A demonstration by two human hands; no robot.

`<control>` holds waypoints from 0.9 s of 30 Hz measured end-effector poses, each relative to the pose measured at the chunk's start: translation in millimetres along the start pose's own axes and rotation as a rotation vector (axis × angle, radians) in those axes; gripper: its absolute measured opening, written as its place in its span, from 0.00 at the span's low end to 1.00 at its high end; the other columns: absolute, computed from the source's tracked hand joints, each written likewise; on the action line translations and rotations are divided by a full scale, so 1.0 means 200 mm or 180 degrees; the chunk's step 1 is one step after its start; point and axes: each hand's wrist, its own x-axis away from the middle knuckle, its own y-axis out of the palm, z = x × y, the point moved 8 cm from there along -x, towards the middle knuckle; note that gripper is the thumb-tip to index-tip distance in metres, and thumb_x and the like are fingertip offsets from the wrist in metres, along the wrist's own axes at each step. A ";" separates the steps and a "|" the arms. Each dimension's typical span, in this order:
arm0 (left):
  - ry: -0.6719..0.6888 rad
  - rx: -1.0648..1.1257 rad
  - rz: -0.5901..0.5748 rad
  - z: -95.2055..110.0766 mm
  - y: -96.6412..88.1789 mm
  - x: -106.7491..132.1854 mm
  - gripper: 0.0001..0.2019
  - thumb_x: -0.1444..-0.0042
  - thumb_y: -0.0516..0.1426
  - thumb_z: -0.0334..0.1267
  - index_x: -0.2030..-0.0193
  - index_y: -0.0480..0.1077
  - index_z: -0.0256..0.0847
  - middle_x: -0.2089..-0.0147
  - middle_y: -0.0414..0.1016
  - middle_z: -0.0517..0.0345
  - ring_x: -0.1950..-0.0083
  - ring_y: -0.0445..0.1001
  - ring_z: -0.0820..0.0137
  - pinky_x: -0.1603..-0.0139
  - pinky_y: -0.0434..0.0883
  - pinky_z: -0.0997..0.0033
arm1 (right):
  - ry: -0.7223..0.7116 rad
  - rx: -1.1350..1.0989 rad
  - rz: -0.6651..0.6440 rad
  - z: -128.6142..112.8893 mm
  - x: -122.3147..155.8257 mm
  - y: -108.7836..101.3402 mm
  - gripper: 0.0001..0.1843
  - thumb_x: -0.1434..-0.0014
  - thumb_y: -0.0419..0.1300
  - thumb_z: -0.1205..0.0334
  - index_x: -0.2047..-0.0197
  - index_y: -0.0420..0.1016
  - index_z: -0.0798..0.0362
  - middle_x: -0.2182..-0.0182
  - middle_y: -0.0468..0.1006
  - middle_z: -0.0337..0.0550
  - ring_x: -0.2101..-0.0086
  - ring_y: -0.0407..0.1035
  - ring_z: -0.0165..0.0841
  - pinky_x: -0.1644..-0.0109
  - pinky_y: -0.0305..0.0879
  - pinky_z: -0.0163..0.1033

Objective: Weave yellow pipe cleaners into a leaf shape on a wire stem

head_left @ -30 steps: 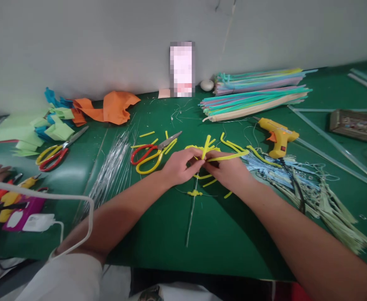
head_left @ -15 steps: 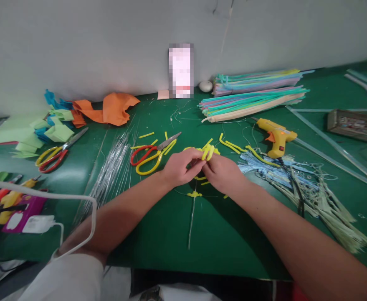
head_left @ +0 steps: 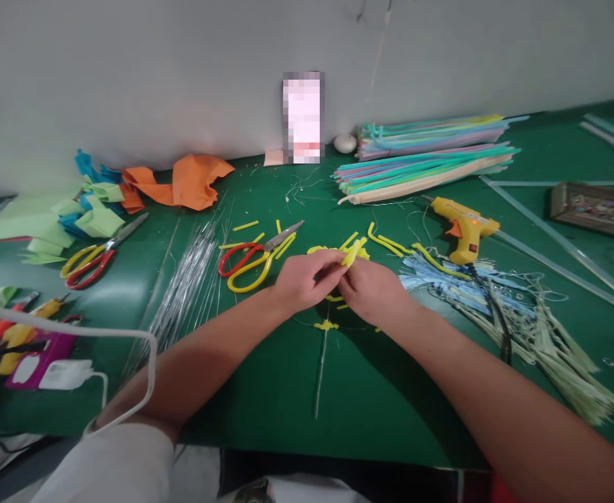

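My left hand (head_left: 302, 281) and my right hand (head_left: 374, 288) meet over the green table (head_left: 265, 391), fingers pinched together on a bent yellow pipe cleaner (head_left: 352, 253) that sticks up between them. Just below the hands a thin wire stem with a small yellow twist (head_left: 325, 325) lies on the table. Short yellow pipe cleaner pieces (head_left: 390, 244) are scattered beyond my right hand. Red and yellow scissors (head_left: 254, 258) lie just left of my left hand.
A yellow glue gun (head_left: 464, 227) lies at the right, bundles of pastel pipe cleaners (head_left: 427, 164) behind it. Silver wires (head_left: 186, 283), a second pair of scissors (head_left: 94, 255), orange paper (head_left: 191, 178) and green paper scraps (head_left: 94, 216) lie at the left. A white cable (head_left: 128, 335) crosses the near left.
The long yellow pipe cleaner that stuck out to the right has been folded up into a short bent loop between my fingers. Both hands stay in the same place.
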 end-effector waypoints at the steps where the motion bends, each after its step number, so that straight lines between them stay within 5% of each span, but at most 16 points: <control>1: -0.0022 0.0001 -0.0002 0.00 0.00 0.00 0.07 0.39 0.55 0.37 0.57 0.71 0.39 0.66 0.78 0.58 0.69 0.76 0.75 0.68 0.70 0.77 | -0.0037 -0.0009 0.0006 0.00 0.00 0.00 0.17 0.35 0.45 0.60 0.54 0.71 0.55 0.59 0.78 0.51 0.64 0.71 0.39 0.68 0.56 0.39; 5: -0.0051 -0.0061 -0.0027 0.00 0.01 0.01 0.10 0.41 0.56 0.43 0.56 0.72 0.40 0.68 0.78 0.59 0.70 0.75 0.74 0.68 0.71 0.76 | -0.0183 -0.0016 -0.0010 -0.03 0.00 0.00 0.15 0.38 0.47 0.64 0.54 0.72 0.54 0.58 0.78 0.51 0.63 0.72 0.39 0.67 0.57 0.39; 11: -0.0165 -0.0128 0.0293 -0.01 -0.03 0.01 0.09 0.40 0.56 0.38 0.70 0.72 0.39 0.71 0.77 0.58 0.72 0.74 0.75 0.70 0.70 0.76 | 0.0078 -0.0154 0.0255 -0.02 0.03 -0.09 0.10 0.41 0.52 0.61 0.61 0.73 0.53 0.65 0.77 0.47 0.67 0.70 0.37 0.69 0.59 0.39; 17: 0.0019 -0.0013 0.0248 0.01 -0.03 -0.01 0.06 0.42 0.55 0.33 0.64 0.73 0.37 0.68 0.79 0.55 0.71 0.75 0.74 0.69 0.70 0.75 | -0.0400 -0.1590 0.1188 -0.04 0.07 -0.26 0.12 0.41 0.55 0.60 0.56 0.75 0.52 0.60 0.75 0.46 0.68 0.69 0.32 0.63 0.68 0.40; 22: 0.0324 0.0002 0.0335 0.06 -0.02 -0.02 0.06 0.49 0.53 0.28 0.74 0.69 0.38 0.78 0.70 0.61 0.76 0.67 0.76 0.74 0.66 0.76 | -0.0402 -0.2344 0.1184 -0.03 0.08 -0.25 0.04 0.42 0.59 0.59 0.65 0.74 0.49 0.61 0.76 0.43 0.66 0.71 0.32 0.65 0.69 0.38; 27: -0.0343 0.0247 0.0400 -0.02 -0.03 -0.01 0.08 0.44 0.53 0.31 0.72 0.71 0.38 0.74 0.73 0.58 0.73 0.70 0.74 0.71 0.67 0.74 | 0.0063 -0.3178 0.0961 0.03 0.05 -0.18 0.07 0.38 0.56 0.56 0.62 0.71 0.50 0.60 0.79 0.42 0.76 0.69 0.27 0.69 0.70 0.38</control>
